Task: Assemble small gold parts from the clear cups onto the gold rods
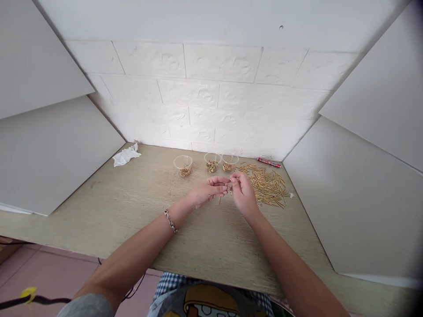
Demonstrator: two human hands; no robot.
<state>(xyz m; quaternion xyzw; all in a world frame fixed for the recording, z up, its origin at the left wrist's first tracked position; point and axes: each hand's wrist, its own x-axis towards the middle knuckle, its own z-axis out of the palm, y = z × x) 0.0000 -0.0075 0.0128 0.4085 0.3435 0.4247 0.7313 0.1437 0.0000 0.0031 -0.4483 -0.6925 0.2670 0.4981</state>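
My left hand [211, 190] and my right hand [243, 189] meet above the middle of the table, fingertips almost touching. Both are closed in a pinch. Small thin gold metal pieces [231, 192] show between the fingertips; their exact kind is too small to make out. On the tabletop just below the left fingers lies a single gold pin [219, 200]. Right of my right hand spreads a loose pile of slim gold pins [267, 187]. Behind the hands stand two clear plastic cups, the middle cup [212, 157] and the right cup [230, 158], with small gold parts inside.
A third clear cup [183, 162] with gold bits stands further left. A crumpled white tissue [127, 155] lies at the back left, a red patterned tube [269, 163] at the back right. Grey-white panels [59, 154] flank the wooden table [132, 211]; a white brick-pattern wall [198, 97] closes the back.
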